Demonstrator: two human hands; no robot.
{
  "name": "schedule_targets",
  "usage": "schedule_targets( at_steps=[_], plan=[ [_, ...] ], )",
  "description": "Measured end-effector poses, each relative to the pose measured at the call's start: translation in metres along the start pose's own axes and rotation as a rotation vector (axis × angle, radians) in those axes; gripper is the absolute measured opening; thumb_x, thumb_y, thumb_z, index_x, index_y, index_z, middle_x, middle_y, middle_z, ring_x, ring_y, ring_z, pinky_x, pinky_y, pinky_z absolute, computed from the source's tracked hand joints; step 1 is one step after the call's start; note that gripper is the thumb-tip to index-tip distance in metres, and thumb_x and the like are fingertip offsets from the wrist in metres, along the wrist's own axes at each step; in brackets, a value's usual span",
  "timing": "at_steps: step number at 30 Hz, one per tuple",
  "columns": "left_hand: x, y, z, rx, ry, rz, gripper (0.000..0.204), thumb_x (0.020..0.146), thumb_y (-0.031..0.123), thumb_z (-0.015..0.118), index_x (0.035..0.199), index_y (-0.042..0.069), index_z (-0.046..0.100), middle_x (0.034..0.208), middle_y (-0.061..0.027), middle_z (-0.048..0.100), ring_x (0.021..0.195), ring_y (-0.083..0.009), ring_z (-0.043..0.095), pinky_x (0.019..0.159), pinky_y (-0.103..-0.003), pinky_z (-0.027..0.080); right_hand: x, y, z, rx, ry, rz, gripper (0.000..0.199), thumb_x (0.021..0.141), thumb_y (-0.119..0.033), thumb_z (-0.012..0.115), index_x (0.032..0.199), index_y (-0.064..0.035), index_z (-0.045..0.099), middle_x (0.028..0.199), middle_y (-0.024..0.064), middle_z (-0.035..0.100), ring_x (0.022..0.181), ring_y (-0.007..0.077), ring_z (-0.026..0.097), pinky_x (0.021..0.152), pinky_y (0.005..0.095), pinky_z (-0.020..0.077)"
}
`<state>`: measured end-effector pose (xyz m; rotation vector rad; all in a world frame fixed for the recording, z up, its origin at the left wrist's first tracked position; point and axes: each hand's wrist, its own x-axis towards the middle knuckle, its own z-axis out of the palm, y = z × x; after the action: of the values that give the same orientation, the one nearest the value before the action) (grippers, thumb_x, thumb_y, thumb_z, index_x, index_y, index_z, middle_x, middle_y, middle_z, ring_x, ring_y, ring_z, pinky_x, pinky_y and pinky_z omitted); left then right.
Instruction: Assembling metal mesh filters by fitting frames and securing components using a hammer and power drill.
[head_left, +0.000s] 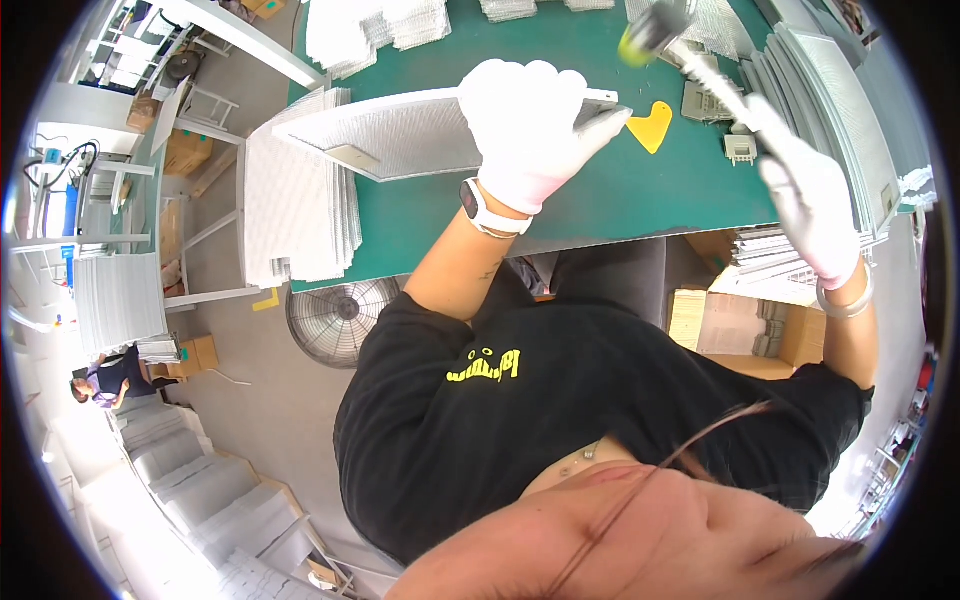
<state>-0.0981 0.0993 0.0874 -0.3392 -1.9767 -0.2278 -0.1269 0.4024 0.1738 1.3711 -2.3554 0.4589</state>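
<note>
White-gloved, the left hand (525, 125) is curled around the upper edge of a framed mesh panel (410, 135), fingers bent into a loose fist and thumb pointing out to the right; the panel stands on edge, tilted, over the green surface (590, 210), its far end reaching left toward a stack of pale panels (300, 190); a small pale rectangle (352, 157) shows on its face near the lower corner. Also white-gloved, the right hand (812, 205) is closed round the handle of a hammer (712, 80), whose head points up and to the left; the head is blurred, but it appears dark with a yellow-green end, and I cannot tell how high above the surface it is.

Yellow and heart-shaped, a flat piece (652, 127) lies just beside the left thumb, between the two hands; a small light block (740, 150) sits near the right hand, which is well apart from the panel; more panels (845, 110) lean together at the right side of the surface. White, a watch (495, 215) rings the left wrist; a round fan (343, 315) stands below the surface to the left; a cardboard box (688, 320) sits lower right.
</note>
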Motion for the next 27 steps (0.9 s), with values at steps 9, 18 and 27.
schedule_targets(
  at_steps=[9,18,27],
  plan=[
    [0.001,-0.005,0.007,-0.029,0.018,0.020,0.041,0.067,0.049,0.085,0.069,0.016,0.060,0.066,-0.0027,0.047,0.066,-0.0255,0.050,0.068,-0.040,0.036,0.006,-0.016,-0.007,0.036,-0.087,0.008,0.048,0.096,-0.011,0.059,0.144,-0.0042,0.053,0.105,0.0160,0.070,0.074,0.0257,0.067,0.071,0.0355,0.0554],
    [0.001,-0.011,0.014,-0.068,0.056,0.023,0.041,0.065,0.048,0.085,0.070,0.015,0.061,0.068,-0.0025,0.051,0.069,-0.0256,0.051,0.070,-0.041,0.036,-0.013,-0.022,0.020,0.309,-0.152,0.389,0.052,0.099,-0.009,0.050,0.151,-0.0094,0.044,0.090,0.0132,0.066,0.063,0.0144,0.055,0.064,0.0308,0.0483],
    [0.001,-0.013,0.016,-0.170,0.021,0.060,0.038,0.060,0.042,0.086,0.070,0.016,0.061,0.070,-0.0022,0.053,0.073,-0.0260,0.052,0.075,-0.043,0.037,-0.067,0.027,0.145,0.229,-0.291,0.637,0.056,0.094,-0.012,0.057,0.149,-0.0222,0.047,0.087,0.0202,0.064,0.079,0.0391,0.064,0.073,0.0445,0.0514]
  ],
)
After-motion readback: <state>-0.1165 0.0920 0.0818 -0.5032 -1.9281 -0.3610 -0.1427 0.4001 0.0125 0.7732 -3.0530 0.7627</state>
